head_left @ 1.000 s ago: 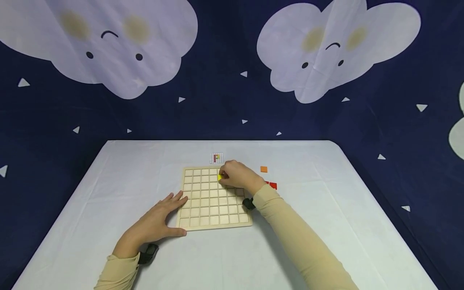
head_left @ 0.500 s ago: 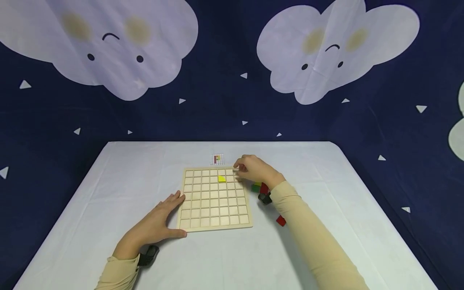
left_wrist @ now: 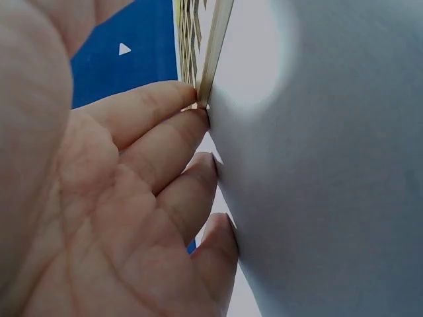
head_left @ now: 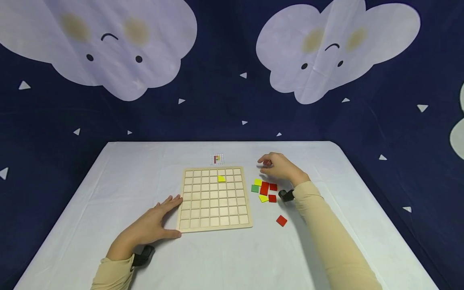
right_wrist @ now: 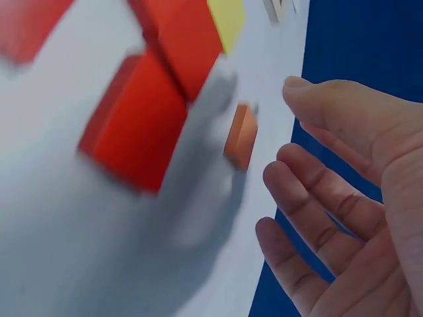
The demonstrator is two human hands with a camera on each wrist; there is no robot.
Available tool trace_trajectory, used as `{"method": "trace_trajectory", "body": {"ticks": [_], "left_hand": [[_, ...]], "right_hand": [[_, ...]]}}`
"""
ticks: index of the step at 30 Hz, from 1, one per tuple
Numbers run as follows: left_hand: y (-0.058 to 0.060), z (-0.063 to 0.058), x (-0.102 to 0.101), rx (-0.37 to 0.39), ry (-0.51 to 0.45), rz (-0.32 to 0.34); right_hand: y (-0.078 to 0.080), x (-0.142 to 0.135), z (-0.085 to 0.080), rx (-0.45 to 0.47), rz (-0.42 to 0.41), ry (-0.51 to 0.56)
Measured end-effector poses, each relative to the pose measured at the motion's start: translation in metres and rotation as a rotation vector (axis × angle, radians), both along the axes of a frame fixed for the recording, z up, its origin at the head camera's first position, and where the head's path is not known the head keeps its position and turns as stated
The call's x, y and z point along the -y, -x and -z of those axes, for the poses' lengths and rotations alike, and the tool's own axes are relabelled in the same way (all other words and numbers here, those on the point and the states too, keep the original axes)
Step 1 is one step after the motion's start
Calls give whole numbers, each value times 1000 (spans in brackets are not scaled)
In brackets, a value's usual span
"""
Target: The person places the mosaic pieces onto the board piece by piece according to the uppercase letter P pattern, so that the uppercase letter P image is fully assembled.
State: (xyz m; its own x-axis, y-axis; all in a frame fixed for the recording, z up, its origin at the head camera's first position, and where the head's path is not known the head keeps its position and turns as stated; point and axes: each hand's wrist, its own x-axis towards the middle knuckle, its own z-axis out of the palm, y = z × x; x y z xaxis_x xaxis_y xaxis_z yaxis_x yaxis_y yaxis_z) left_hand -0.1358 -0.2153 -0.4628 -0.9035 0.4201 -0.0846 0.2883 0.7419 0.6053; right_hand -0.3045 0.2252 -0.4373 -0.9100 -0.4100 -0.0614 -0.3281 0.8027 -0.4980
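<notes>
A wooden grid board (head_left: 214, 211) lies on the table with one yellow tile (head_left: 221, 179), which has a slanted corner, near its upper right part. My left hand (head_left: 148, 224) rests at the board's left side, fingers extended; in the left wrist view the fingertips (left_wrist: 188, 92) touch or nearly touch its edge. My right hand (head_left: 280, 166) hovers to the right of the board, fingers loosely bent, holding nothing. Close to those fingers, in the right wrist view, is an orange tile (right_wrist: 242, 137) on the table. The hand hides this tile in the head view.
Right of the board lie a green tile (head_left: 255, 188), a yellow tile (head_left: 257, 182), another cut yellow tile (head_left: 263, 198) and several red tiles (head_left: 272, 198). One red tile (head_left: 281, 220) sits apart, nearer. A small pattern card (head_left: 216, 159) lies behind the board.
My right hand has let go of the yellow tile on the board and moved right, toward the orange tile. My left hand has shifted slightly left.
</notes>
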Motion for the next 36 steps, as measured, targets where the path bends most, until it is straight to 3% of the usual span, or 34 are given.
{"method": "trace_trajectory", "body": {"ticks": [10, 21, 36], "left_hand": [[0, 2, 1, -8, -17, 7], [0, 3, 1, -23, -14, 6], [2, 6, 2, -26, -22, 1]], "right_hand": [[0, -21, 8, 134, 88, 42], [4, -28, 25, 153, 176, 117], [6, -28, 28, 164, 207, 161]]}}
